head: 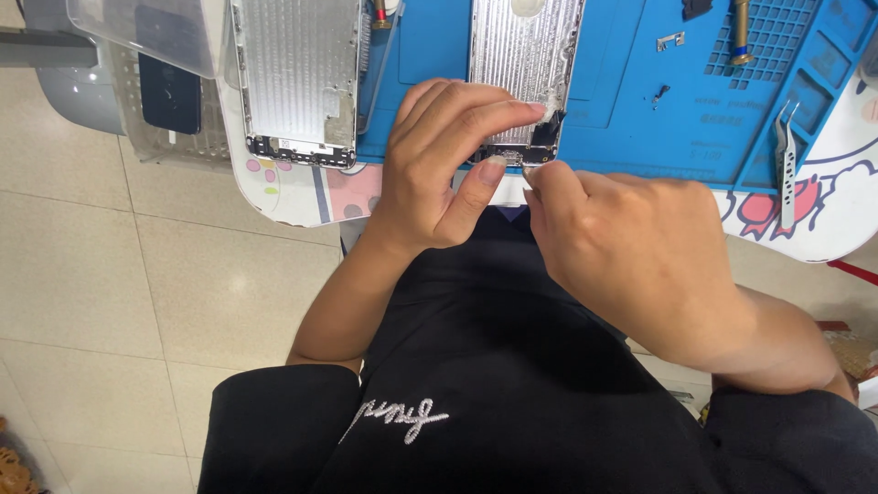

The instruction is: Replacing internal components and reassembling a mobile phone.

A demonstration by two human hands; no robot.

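The lower end of a silver phone housing [523, 69] is pinched by the left hand [439, 174]: forefinger laid over the dark corner of the frame, thumb pressed up against its bottom edge. The right hand [631, 252] is brought in beside it, fingertips drawn together at the same bottom edge; whether a small part or tool is nipped between them cannot be told, as the tips are hidden by the left thumb.

The housing lies inner face up on a blue work mat [631, 101], its bottom end at the mat's near edge, just above the person's lap. A second housing [297, 78] of the same kind rests to the left, partly on the white patterned table [293, 197]. Tweezers [785, 165] lie at the mat's right border, and a loose small bracket [670, 40] and a gold-tipped tool [739, 32] are seen further up. A clear tray [146, 82] with a dark slab stands at the far left.

Judgement on technique: the frame is best kept flat and steadied by the left hand, while only light, even force is applied at the corner, so nothing thin is bent or torn.
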